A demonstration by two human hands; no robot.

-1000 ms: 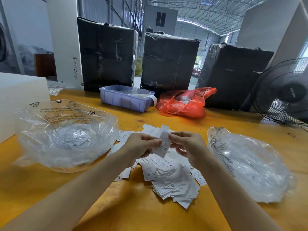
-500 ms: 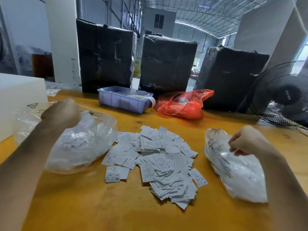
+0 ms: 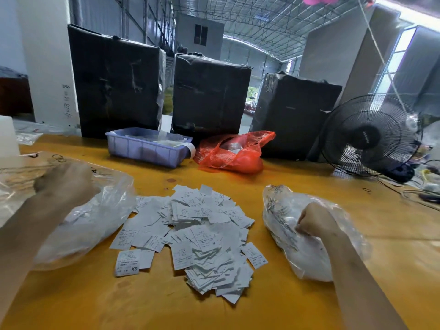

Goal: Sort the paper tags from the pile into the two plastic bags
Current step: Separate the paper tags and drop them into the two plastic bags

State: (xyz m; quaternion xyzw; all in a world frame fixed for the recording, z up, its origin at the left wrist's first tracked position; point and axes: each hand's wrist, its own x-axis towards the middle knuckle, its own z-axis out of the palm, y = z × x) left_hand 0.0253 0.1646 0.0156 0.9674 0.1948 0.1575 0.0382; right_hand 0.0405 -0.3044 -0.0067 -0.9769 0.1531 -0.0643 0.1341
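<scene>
Left hand [image 3: 63, 184] curled over left bag [image 3: 95, 225], right hand [image 3: 314, 220] in right bag [image 3: 285, 234]; grip unclear on both, tag pile [image 3: 197, 234] between.

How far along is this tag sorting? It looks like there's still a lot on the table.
Partly done. Both clear bags, the left bag and the right bag, already hold white tags. Right now the left hand and the right hand are each at a bag. A big pile of tags still lies between them, so most of the sorting is left.
</scene>
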